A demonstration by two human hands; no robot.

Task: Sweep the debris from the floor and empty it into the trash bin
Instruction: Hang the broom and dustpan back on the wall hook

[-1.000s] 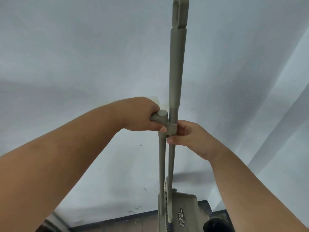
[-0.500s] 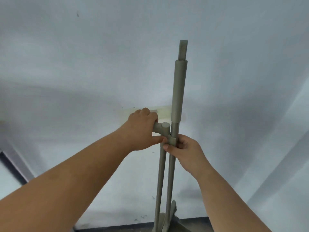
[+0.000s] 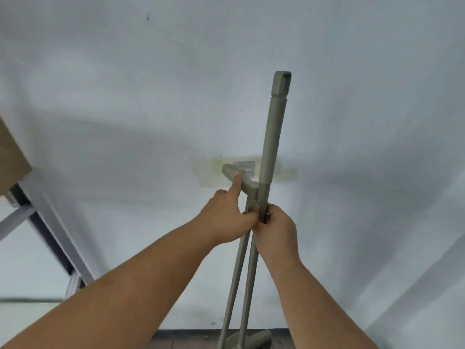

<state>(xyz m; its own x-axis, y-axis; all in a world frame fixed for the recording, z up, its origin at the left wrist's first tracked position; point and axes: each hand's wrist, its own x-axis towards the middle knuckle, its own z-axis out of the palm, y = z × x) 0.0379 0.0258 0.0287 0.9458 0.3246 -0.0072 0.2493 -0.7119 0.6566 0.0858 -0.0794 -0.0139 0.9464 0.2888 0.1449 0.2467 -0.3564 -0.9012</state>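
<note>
**Broom and dustpan held clipped together at the wall, sweeping not yet begun**

A grey-green broom handle [image 3: 273,137] is seen held upright before a pale wall [image 3: 125,84], its looped top end well above the hands. Beside it runs the thinner dustpan handle [image 3: 235,275], whose angled grip [image 3: 237,176] is joined to the broom shaft by a clip just under the padded sleeve. The left hand [image 3: 226,219] is closed around the dustpan shaft just below that clip, with its forefinger stretched up along the angled grip. The right hand [image 3: 275,229] is wrapped tight around the broom shaft at the same height, so that the two hands are touching. At the foot of the frame the base of the set [image 3: 251,340] rests by a dark skirting strip [image 3: 188,332] where wall meets floor. A patch of yellowed tape [image 3: 208,172] is stuck to the wall behind the grip, and a metal frame [image 3: 47,222] stands at the left.

The step in hand is judged to be the parting of broom from dustpan, the first stage of the task. No debris and no trash bin can be made out in this view, and very little floor is shown. For the next move, the clip would have to be worked loose, probably by the two shafts being pulled apart while each is kept firmly gripped, with the dustpan steadied so that it is not tipped over.
</note>
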